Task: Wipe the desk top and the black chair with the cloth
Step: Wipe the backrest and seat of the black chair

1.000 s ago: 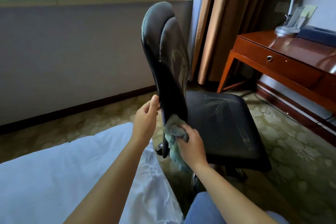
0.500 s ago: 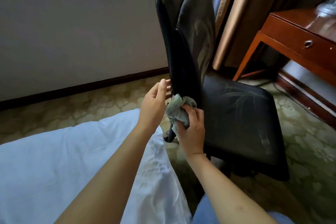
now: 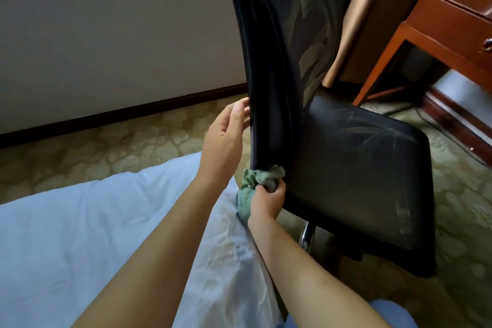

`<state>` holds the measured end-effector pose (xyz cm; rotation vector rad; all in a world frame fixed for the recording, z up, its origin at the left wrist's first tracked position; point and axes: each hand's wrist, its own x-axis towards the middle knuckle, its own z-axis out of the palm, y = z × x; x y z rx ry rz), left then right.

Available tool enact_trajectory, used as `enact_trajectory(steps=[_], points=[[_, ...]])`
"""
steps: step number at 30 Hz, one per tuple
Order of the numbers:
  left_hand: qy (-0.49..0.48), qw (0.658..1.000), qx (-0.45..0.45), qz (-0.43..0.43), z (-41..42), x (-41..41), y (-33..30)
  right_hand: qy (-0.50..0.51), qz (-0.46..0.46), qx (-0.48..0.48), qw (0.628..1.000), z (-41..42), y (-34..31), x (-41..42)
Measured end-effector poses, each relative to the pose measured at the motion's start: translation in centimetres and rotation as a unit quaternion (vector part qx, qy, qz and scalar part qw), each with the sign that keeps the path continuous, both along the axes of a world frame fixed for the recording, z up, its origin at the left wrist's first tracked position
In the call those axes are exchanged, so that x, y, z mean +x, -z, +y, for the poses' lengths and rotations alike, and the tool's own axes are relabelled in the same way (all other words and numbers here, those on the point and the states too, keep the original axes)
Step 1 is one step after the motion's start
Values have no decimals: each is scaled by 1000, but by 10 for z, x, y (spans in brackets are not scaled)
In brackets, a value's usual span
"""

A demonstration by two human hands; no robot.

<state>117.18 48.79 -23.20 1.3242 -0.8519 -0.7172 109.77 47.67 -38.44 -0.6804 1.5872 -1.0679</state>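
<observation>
While the right hand [image 3: 267, 201] grips the bunched green cloth [image 3: 262, 181] against the bottom edge of the black chair [image 3: 346, 154] backrest, the left hand [image 3: 226, 138] steadies the back's rear edge, fingers loosely on it. Chair top cut off; no readable writing.

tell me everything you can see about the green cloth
The crumpled grey-green cloth looks like soft, thick fabric, bunched into a wad. The right hand grips it and presses it against the lower edge of the black chair's backrest, just above the seat. A loose tail hangs below the hand, beside the white bed sheet. Its full size and shape are hidden.
</observation>
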Motion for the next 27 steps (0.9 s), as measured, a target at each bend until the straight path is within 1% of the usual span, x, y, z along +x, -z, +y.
enact_trajectory(steps=[4,7,10,11,13,14,17,19,21,23,27], points=[[-8,1000,-7,4,-3,2,7,12,-76,74,994,-21,17,0],[-15,1000,-9,15,-6,-1,11,5,-119,173,978,-37,33,-7],[-16,1000,-13,7,-7,0,14,-25,-105,215,971,-48,35,-14],[-17,1000,-14,8,-8,1,15,-52,-108,223,967,-53,35,-16],[-21,1000,-11,6,-9,1,18,-97,-137,258,951,-56,23,-20],[-23,1000,-10,4,-9,0,18,-105,-169,279,940,-58,17,-22],[-27,1000,-4,1,-8,-1,17,-132,-254,267,920,-60,-18,-30],[-27,1000,5,-3,-7,-2,16,-153,-281,255,912,-57,-35,-36],[-27,1000,14,-4,-6,-3,15,-146,-323,265,897,-55,-48,-42],[-28,999,19,0,-5,-5,11,-141,-344,269,889,-51,-65,-48],[-19,999,45,12,0,-7,7,-143,-406,206,879,-40,-125,-55]])
